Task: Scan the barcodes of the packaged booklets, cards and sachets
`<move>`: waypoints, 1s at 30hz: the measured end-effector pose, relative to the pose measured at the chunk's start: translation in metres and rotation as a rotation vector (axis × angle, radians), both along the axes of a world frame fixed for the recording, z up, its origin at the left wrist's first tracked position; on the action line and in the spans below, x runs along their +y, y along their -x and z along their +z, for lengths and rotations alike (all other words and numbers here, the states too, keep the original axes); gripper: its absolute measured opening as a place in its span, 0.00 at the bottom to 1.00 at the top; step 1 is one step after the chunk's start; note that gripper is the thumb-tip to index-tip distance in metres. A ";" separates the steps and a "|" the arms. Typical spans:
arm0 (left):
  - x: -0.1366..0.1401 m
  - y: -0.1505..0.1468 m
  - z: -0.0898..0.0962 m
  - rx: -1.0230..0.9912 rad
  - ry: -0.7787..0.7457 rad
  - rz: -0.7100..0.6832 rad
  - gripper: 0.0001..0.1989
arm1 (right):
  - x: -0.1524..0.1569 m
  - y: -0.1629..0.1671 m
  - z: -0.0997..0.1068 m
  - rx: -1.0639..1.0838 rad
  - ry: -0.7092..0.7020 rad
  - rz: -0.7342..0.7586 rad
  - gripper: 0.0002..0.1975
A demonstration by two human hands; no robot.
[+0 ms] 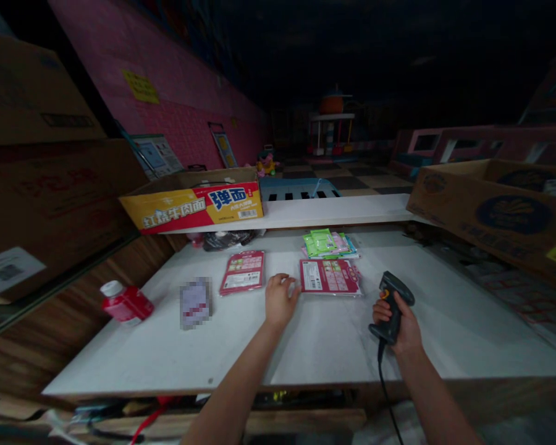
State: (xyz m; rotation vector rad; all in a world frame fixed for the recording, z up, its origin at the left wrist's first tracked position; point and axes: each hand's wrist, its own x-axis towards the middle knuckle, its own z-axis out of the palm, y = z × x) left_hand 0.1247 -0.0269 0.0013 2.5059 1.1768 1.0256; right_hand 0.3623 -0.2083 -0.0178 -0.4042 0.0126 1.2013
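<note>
My right hand [401, 324] is wrapped round the handle of a dark barcode scanner [393, 303], whose cord hangs down over the table's front edge. Loosely bent, my left hand [282, 300] rests on the white tabletop with fingers a little apart and nothing visible in it. Just right of it lies a red and white flat package [331, 276] in clear plastic, its left edge close to my fingers. Another red package stack [243, 272] lies to the left of that hand. Behind the right package sits a pile of green, pink and blue packets [327, 243].
A red bottle with a white cap [126, 303] lies on the left beside a blurred-out small item [196, 303]. On the raised back shelf [333, 211] stand a yellow-red noodle carton [199, 204] and a brown carton [491, 204]. Stacked cardboard boxes [50, 185] rise at far left.
</note>
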 end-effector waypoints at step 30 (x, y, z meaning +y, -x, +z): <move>0.059 0.116 0.039 -0.019 0.353 0.608 0.27 | -0.001 0.007 -0.005 -0.064 0.025 -0.043 0.15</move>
